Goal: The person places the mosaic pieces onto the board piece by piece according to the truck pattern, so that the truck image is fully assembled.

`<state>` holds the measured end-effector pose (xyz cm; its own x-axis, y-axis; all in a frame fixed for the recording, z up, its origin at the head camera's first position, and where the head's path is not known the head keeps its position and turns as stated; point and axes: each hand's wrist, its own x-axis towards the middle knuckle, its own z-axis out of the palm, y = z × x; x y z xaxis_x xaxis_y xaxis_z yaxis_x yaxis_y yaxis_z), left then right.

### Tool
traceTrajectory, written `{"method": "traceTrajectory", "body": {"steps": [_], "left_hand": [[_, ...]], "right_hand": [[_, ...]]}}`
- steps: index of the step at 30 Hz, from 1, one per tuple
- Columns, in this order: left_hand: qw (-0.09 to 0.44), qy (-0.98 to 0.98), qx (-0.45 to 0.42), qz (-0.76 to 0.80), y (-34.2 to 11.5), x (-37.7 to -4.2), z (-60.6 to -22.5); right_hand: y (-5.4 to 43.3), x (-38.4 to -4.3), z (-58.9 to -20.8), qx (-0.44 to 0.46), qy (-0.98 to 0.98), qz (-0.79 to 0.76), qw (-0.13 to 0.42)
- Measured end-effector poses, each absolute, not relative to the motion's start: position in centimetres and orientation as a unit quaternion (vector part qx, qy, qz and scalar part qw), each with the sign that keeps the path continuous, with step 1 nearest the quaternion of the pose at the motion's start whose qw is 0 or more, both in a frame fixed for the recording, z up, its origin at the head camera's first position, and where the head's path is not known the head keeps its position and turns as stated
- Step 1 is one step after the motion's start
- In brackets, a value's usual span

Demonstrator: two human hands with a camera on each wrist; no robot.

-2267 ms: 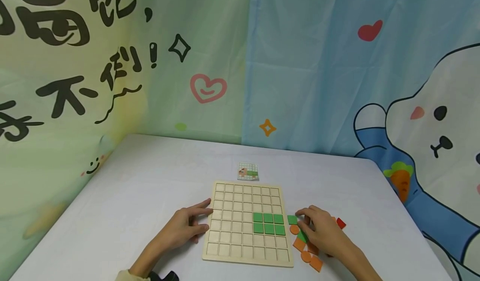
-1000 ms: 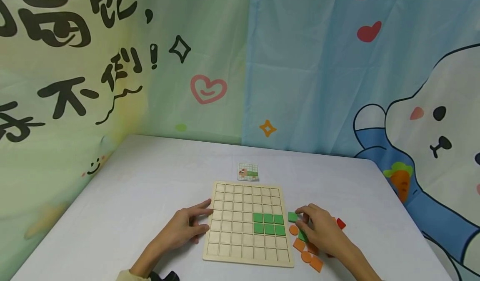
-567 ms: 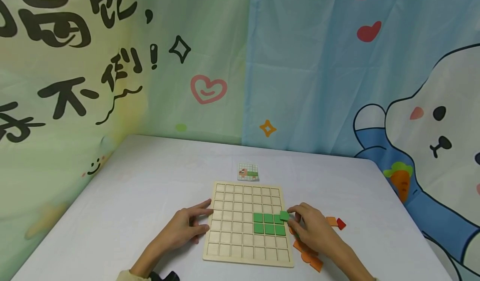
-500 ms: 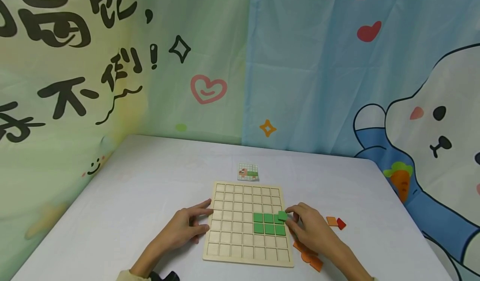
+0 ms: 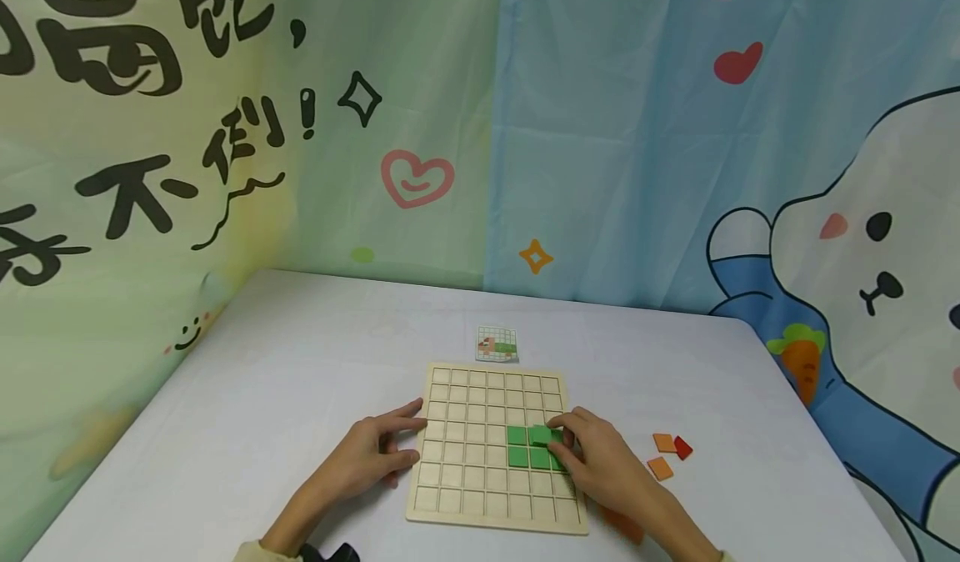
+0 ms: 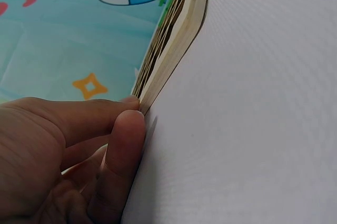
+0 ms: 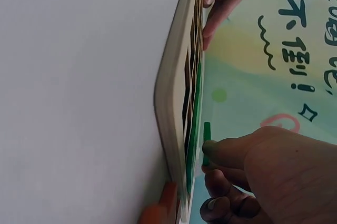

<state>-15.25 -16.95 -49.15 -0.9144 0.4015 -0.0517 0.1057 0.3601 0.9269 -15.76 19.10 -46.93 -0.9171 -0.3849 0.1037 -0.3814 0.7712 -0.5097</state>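
Observation:
My right hand [image 5: 600, 462] pinches a green square tile [image 5: 539, 434] between thumb and fingertips. In the right wrist view that tile [image 7: 206, 129] stands a little above the board's surface. The wooden grid board [image 5: 461, 495] lies flat with two rows of green tiles [image 5: 517, 456] set in its right half, partly covered by the held tile and my hand. At the board's left edge my left hand [image 5: 371, 445] rests with fingers extended. The left wrist view has the left hand's fingertips [image 6: 129, 124] right at the board's corner edge [image 6: 174, 58].
A small picture card [image 5: 497, 344] with a grid pattern lies beyond the board. Orange tiles [image 5: 661, 469] and a red piece [image 5: 682, 448] lie to the right; more orange pieces [image 5: 624, 525] show under my right forearm. A printed curtain [image 5: 600, 128] hangs behind the white table [image 5: 315, 337].
My right hand has picked up a green tile from beside the board and moved it left over the green rows. The left hand has stayed at the board's edge.

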Motion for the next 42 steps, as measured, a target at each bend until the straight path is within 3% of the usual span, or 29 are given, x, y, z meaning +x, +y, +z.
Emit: {"method": "traceTrajectory", "body": {"steps": [42], "left_hand": [[0.136,0.815,0.142,0.545,-16.9,-15.3,-49.3]], "right_hand": [[14.5,-16.5,-47.5,-0.255,0.931,-0.260,-0.007]]}}
